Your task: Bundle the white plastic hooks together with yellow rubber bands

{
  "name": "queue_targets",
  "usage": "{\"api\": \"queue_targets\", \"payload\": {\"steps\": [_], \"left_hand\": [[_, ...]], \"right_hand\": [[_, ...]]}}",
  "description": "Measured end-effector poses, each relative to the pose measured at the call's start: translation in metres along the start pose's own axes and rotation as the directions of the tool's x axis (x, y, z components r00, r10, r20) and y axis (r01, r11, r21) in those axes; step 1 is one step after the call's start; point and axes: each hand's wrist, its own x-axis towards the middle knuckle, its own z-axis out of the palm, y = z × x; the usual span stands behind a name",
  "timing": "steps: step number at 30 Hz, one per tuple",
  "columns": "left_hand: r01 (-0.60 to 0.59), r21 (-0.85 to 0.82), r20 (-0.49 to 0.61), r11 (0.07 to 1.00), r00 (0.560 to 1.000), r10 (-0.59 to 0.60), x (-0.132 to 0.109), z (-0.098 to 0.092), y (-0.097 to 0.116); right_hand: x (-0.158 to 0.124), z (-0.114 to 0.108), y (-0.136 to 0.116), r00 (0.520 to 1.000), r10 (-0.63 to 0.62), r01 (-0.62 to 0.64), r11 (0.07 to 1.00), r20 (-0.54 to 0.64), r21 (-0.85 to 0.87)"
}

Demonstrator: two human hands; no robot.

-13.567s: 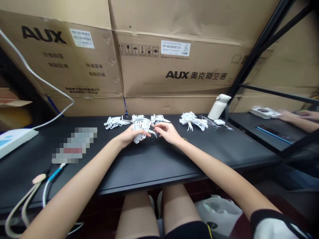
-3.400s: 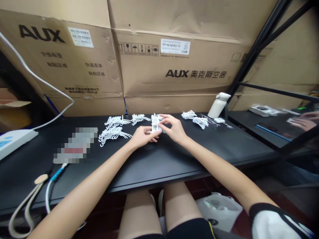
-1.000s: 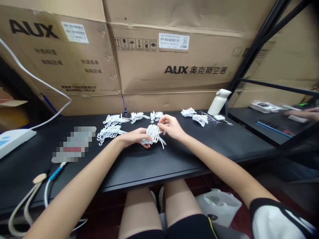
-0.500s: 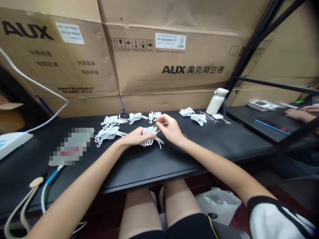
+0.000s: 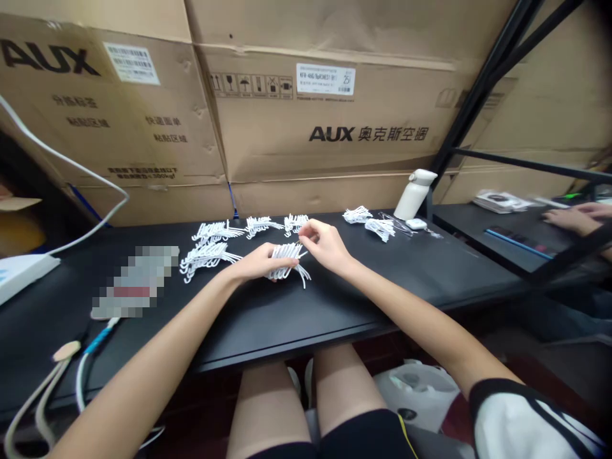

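Note:
My left hand is closed around a bundle of white hooks, its thumb lying across them. The hooks' curved ends show at the lower left of the bundle, and loose straight ends fan out to the right. At the bundle's upper right end, my right hand has its thumb and forefinger pinched together. What lies in that pinch is too small to make out. Behind the hands, more white hook bundles rest on the black table: one at the left, one in the middle and one just behind my right hand.
Two white bundles lie farther right, near a white bottle and a small white case. A blurred-out flat object and cables occupy the left. Cardboard boxes stand behind. Another person's hands are at far right.
Both hands stay at the bundle, with my right fingers shifted very slightly. The bundle's loose ends have swung a little downward. The whole view has moved slightly.

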Motion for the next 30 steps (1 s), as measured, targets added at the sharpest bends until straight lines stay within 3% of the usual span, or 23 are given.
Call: {"api": "queue_targets", "payload": {"steps": [6, 14, 19, 22, 25, 30], "left_hand": [[-0.013, 0.119, -0.097, 0.993, 0.995, 0.025, 0.0, -0.004, -0.001], [-0.093, 0.17, -0.117, 0.981, 0.987, 0.114, -0.001, -0.002, 0.001], [-0.043, 0.107, -0.064, 0.993, 0.997, 0.05, -0.001, 0.002, 0.003], [-0.092, 0.143, -0.099, 0.985, 0.989, 0.107, -0.001, 0.0, 0.002], [-0.107, 0.179, -0.142, 0.978, 0.981, 0.133, -0.001, -0.002, 0.001], [-0.129, 0.149, -0.146, 0.98, 0.978, 0.151, -0.002, -0.003, 0.003]], "right_hand": [[-0.001, -0.01, -0.004, 0.999, 0.009, -0.008, 1.0, 0.053, -0.011], [0.002, -0.011, 0.0, 0.992, -0.052, 0.059, 0.997, 0.115, -0.058], [0.002, -0.007, -0.001, 0.992, -0.122, 0.123, 0.992, 0.022, -0.021], [0.002, -0.008, 0.0, 0.999, -0.033, 0.033, 0.997, 0.002, -0.065], [0.003, -0.011, 0.001, 0.996, 0.066, -0.062, 0.995, 0.062, -0.074], [0.004, -0.016, 0.004, 0.993, 0.094, -0.097, 0.994, 0.07, 0.04]]}}
